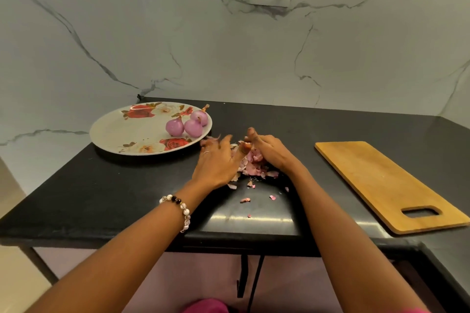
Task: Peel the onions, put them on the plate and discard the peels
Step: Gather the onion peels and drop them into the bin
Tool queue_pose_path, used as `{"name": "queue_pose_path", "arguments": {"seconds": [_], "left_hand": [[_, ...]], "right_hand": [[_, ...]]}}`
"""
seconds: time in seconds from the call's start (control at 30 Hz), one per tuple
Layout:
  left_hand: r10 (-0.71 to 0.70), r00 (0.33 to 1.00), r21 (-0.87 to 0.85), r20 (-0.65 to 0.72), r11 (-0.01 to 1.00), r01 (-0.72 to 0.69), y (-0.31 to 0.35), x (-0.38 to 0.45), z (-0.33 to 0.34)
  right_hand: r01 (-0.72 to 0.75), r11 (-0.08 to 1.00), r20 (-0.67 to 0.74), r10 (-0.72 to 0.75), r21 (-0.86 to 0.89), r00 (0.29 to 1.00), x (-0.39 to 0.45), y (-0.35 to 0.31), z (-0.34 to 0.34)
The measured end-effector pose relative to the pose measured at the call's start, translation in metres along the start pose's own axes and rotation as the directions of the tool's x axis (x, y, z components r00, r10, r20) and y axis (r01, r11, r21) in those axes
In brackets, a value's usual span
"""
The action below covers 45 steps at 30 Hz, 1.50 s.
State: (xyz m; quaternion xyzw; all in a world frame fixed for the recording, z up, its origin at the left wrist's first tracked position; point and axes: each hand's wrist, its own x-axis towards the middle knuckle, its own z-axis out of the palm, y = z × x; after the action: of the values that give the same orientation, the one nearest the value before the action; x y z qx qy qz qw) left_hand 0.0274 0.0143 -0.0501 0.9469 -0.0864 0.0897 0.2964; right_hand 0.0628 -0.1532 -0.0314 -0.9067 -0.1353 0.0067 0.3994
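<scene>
Three peeled purple onions (188, 125) lie together at the right side of a floral plate (114, 134) on the black counter. Just right of the plate, a pile of pink onion peels (254, 164) sits on the counter between my two hands. My left hand (216, 160) lies against the pile's left side, its fingers spread, fairly straight and blurred. My right hand (272, 152) curls around the pile's right side and pinches peels near its top. Part of the pile is hidden under both hands.
Small peel scraps (245, 200) are scattered on the counter in front of the pile. A wooden cutting board (389, 185) lies to the right. The counter's front edge (178, 236) is close to me, and a marble wall stands behind.
</scene>
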Motion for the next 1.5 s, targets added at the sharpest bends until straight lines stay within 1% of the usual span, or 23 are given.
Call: {"name": "queue_pose_path", "arguments": {"seconds": [0.07,0.13,0.2,0.23,0.27,0.3,0.37,0.43,0.5,0.57,0.67,0.8,0.87,0.93,1.03,1.13,1.23,1.27,1.33,1.4,1.43,1.47,1.5], "left_hand": [[0.095,0.995,-0.206,0.016,0.974,-0.089,-0.001,-0.001,-0.004],[0.149,0.986,-0.374,-0.073,0.912,-0.165,0.0,-0.007,-0.008],[0.139,0.964,-0.405,-0.229,0.887,-0.224,0.0,-0.01,-0.01],[0.111,0.946,-0.365,-0.305,0.903,-0.224,-0.002,-0.009,-0.009],[0.078,0.931,-0.318,-0.356,0.927,-0.2,-0.006,-0.006,-0.007],[0.033,0.929,-0.292,-0.368,0.945,-0.149,-0.011,-0.002,-0.006],[-0.042,0.953,-0.259,-0.301,0.965,-0.04,-0.018,0.009,-0.002],[-0.066,0.978,-0.227,-0.198,0.974,0.02,-0.018,0.019,0.0],[-0.069,0.994,-0.151,-0.087,0.987,0.055,-0.014,0.028,0.002],[-0.061,0.998,-0.089,-0.013,0.994,0.06,-0.008,0.034,0.002],[-0.105,0.994,-0.146,0.03,0.983,0.108,-0.004,0.044,-0.001],[-0.048,0.996,-0.257,0.079,0.964,0.067,0.006,0.041,-0.008],[-0.007,0.996,-0.386,0.087,0.922,0.04,0.006,0.035,-0.011],[0.032,0.996,-0.5,0.088,0.866,0.016,0.003,0.027,-0.013],[0.01,0.996,-0.594,0.088,0.803,0.045,0.002,0.014,-0.016],[-0.028,0.996,-0.63,0.086,0.773,0.076,0.015,0.002,-0.013],[-0.143,0.99,-0.519,0.012,0.845,0.128,0.047,-0.003,0.0],[-0.188,0.982,-0.519,-0.013,0.841,0.154,0.055,-0.003,0.004],[-0.294,0.955,-0.59,-0.027,0.776,0.222,0.067,-0.001,0.007],[-0.352,0.936,-0.689,-0.019,0.683,0.243,0.071,0.002,0.01],[-0.369,0.929,-0.738,-0.015,0.631,0.239,0.073,0.002,0.011],[-0.397,0.918,-0.792,-0.023,0.568,0.226,0.074,0.002,0.012],[-0.438,0.899,-0.854,-0.02,0.475,0.212,0.075,0.002,0.014]], "right_hand": [[0.043,0.992,-0.054,-0.037,0.118,0.998,0.001,0.009,-0.005],[0.092,0.965,-0.141,-0.058,0.245,0.988,0.0,0.014,-0.008],[0.113,0.95,-0.223,-0.047,0.292,0.974,0.001,0.015,-0.009],[0.121,0.947,-0.247,-0.046,0.297,0.968,0.002,0.015,-0.008],[0.121,0.949,-0.262,-0.042,0.291,0.964,0.002,0.014,-0.008],[0.11,0.953,-0.265,-0.033,0.283,0.964,0.003,0.013,-0.007],[0.062,0.965,-0.251,0.005,0.256,0.968,0.004,0.012,-0.006],[0.013,0.976,-0.214,0.035,0.218,0.976,0.004,0.011,-0.006],[0.0,0.983,-0.159,0.03,0.186,0.987,0.004,0.011,-0.006],[0.004,0.985,-0.096,0.012,0.171,0.995,0.002,0.011,-0.006],[0.018,0.989,-0.031,-0.013,0.147,0.999,0.001,0.012,-0.005],[0.023,0.987,0.015,-0.026,0.161,1.0,-0.002,0.01,-0.007],[0.042,0.977,-0.006,-0.041,0.208,0.999,-0.006,0.011,-0.009],[0.052,0.952,-0.082,-0.028,0.303,0.996,-0.012,0.009,-0.008],[0.004,0.912,-0.226,0.097,0.41,0.969,-0.025,0.004,-0.006],[-0.084,0.946,-0.224,0.159,0.313,0.961,-0.039,-0.004,0.003],[-0.091,0.971,-0.256,0.148,0.221,0.955,-0.043,-0.02,0.021],[-0.085,0.97,-0.273,0.148,0.229,0.951,-0.04,-0.024,0.027],[-0.101,0.938,-0.292,0.205,0.332,0.934,-0.033,-0.032,0.033],[-0.115,0.868,-0.285,0.28,0.484,0.917,-0.028,-0.037,0.037],[-0.111,0.81,-0.277,0.32,0.576,0.906,-0.026,-0.04,0.038],[-0.093,0.725,-0.269,0.367,0.682,0.89,-0.025,-0.042,0.039],[-0.064,0.613,-0.247,0.409,0.788,0.879,-0.025,-0.045,0.041]]}}
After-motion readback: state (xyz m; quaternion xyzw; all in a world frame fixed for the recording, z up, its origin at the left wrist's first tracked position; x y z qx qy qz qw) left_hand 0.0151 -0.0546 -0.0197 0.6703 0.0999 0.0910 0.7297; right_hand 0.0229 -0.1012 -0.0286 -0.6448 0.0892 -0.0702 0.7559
